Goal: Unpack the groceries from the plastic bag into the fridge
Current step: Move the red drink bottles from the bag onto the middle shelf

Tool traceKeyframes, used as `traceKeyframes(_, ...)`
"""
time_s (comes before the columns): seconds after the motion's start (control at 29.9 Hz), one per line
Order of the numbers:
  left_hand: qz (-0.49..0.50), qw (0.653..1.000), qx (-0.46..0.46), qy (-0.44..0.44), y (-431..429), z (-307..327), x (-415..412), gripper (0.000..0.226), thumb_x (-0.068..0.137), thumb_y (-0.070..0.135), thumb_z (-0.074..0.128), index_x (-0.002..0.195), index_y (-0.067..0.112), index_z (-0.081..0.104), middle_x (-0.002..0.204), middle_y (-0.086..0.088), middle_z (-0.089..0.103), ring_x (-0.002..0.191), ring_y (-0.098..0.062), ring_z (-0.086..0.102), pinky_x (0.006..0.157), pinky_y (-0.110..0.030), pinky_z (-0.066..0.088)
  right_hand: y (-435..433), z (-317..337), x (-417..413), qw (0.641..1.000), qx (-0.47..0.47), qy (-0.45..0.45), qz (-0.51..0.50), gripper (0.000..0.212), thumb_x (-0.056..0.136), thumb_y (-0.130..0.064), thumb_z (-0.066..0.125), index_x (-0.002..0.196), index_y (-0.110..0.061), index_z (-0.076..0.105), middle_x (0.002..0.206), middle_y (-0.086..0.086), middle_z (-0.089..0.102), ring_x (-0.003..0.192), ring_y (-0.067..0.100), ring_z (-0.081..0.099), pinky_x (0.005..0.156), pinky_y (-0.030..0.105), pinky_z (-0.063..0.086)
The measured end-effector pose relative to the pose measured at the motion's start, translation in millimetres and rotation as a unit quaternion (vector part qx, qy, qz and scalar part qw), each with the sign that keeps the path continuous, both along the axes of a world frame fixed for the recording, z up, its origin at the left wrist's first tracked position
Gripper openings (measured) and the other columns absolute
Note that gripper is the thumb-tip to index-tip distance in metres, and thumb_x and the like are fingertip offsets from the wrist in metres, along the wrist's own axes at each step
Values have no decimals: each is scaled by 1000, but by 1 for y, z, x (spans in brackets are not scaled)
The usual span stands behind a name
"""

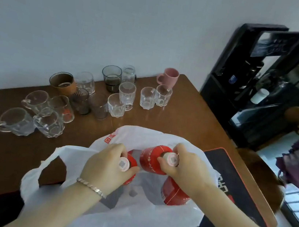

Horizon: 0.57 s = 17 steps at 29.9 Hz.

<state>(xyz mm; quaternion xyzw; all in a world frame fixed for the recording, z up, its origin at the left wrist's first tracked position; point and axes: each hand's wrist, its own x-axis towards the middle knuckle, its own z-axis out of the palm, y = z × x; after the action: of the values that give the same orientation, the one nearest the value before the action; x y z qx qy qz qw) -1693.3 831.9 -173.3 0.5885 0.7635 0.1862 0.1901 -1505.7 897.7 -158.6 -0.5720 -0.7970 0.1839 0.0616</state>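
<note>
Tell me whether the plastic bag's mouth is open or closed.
Open. The white plastic bag is spread wide on the table, its inside visible, with both hands reaching in and gripping red bottles by their caps.

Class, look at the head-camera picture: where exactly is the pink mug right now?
The pink mug stands upright at the far right end of the wooden table, near the wall, just behind two clear glasses and well beyond the white plastic bag.
</note>
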Motion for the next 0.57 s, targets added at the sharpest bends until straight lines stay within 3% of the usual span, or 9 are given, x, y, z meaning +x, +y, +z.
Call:
traceKeyframes(0.1, -49, 996, 66, 29, 16, 41, 20, 36, 68, 52, 72, 79, 25, 51, 80, 12, 55, 73, -12, 57, 66, -28, 55, -7, 50, 26, 993, 5, 94, -73, 40, 82, -60, 50, 90, -21, 49, 76, -5, 61, 69, 13, 61, 61, 27, 52)
traceKeyframes(0.17, -93, 990, 98, 36, 24, 65, 43, 36, 69, 55, 70, 80, 24, 52, 79, 12, 55, 73, -12, 58, 65, -28, 55, -15, 79, 53, 986, 30, 125, -110, 36, 84, -57, 50, 94, -23, 50, 82, -7, 62, 73, 10, 62, 62, 19, 50)
traceKeyframes(0.27, -172, 976, 128, 34, 32, 95, 92, 36, 71, 57, 67, 79, 27, 50, 76, 14, 51, 72, -10, 57, 59, -19, 47, -36, 108, 109, 971, 86, 142, -174, 40, 83, -57, 49, 86, -17, 57, 78, -1, 65, 68, 12, 62, 58, 21, 49)
traceKeyframes(0.4, -282, 949, 140, 14, 27, 120, 194, 34, 71, 56, 67, 75, 29, 47, 75, 15, 53, 72, -9, 56, 60, -17, 46, -86, 121, 207, 945, 150, 91, -276, 52, 80, -58, 48, 73, -7, 59, 68, 10, 66, 65, 24, 63, 67, 41, 54)
traceKeyframes(0.5, -375, 916, 140, 0, 7, 127, 289, 36, 72, 53, 68, 67, 26, 45, 69, 11, 52, 66, -9, 51, 54, -21, 37, -147, 119, 289, 917, 181, 47, -353, 51, 76, -62, 43, 60, -15, 53, 59, 2, 60, 60, 19, 58, 60, 33, 50)
traceKeyframes(0.57, -442, 886, 142, 0, -17, 128, 358, 35, 73, 52, 68, 68, 26, 45, 70, 11, 51, 69, -10, 51, 60, -23, 36, -200, 118, 346, 895, 201, 19, -398, 50, 67, -68, 30, 51, -22, 40, 51, -7, 47, 51, 9, 48, 49, 20, 37)
